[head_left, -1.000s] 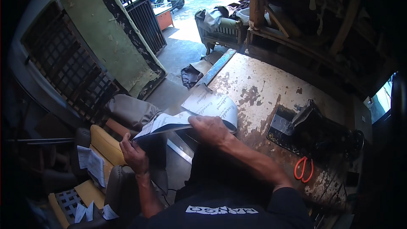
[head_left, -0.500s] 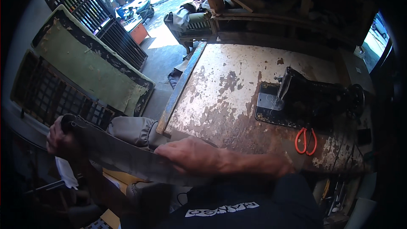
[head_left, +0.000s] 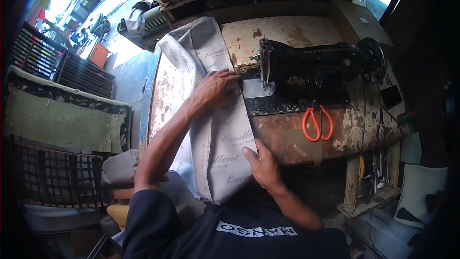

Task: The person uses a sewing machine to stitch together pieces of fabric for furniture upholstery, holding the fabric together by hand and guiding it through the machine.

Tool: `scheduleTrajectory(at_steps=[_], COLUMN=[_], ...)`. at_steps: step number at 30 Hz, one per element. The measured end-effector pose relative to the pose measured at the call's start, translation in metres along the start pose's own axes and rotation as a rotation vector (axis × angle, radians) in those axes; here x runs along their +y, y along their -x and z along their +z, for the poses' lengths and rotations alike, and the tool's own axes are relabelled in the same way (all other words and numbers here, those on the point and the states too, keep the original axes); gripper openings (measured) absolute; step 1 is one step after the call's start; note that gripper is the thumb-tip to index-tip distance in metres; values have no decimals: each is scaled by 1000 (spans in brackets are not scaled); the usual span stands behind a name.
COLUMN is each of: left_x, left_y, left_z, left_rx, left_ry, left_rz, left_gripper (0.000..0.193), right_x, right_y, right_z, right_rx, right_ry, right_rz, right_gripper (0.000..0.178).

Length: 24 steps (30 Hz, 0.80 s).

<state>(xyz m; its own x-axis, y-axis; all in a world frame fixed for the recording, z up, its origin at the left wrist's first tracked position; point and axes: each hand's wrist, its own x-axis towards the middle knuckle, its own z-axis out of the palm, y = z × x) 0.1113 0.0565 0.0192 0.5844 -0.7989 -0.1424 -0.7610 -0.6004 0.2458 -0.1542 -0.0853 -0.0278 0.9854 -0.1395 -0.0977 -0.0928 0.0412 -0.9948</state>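
Flat, both hands (left hand (head_left: 218, 88), right hand (head_left: 262, 165)) press printed grey fabric (head_left: 215, 129).

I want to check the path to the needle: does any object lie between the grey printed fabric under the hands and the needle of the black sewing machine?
Nothing visible does. The grey printed fabric lies flat under the left hand, its edge beside the black sewing machine. The orange-handled scissors lie apart.

We cannot see the fabric (head_left: 218, 129) under the left hand (head_left: 218, 88), nor its near end, which drops behind our dark shirt (head_left: 239, 232). The needle on the sewing machine (head_left: 311, 64) is too small to make out. Shadow swallows the shelf (head_left: 369, 187) below the table.
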Motion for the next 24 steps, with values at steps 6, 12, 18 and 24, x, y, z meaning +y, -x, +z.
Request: scheduleTrajectory(at_steps=[6,12,18,24], left_x=[17,51,107,129], left_y=[24,56,97,78], left_z=[45,46,74,70], left_rx=[224,120,207,180], left_ry=[-6,23,125,177], left_rz=[-235,-170,-131,61], left_gripper=[76,79,70,67], right_x=[-2,-23,-21,-41], right_y=[19,47,76,57], right_z=[4,-30,-63,-88], right_rx=[128,-363,-752,-962], right_ry=[99,246,188,503], right_rz=[-56,267,384,323], right_gripper=[31,27,40,48])
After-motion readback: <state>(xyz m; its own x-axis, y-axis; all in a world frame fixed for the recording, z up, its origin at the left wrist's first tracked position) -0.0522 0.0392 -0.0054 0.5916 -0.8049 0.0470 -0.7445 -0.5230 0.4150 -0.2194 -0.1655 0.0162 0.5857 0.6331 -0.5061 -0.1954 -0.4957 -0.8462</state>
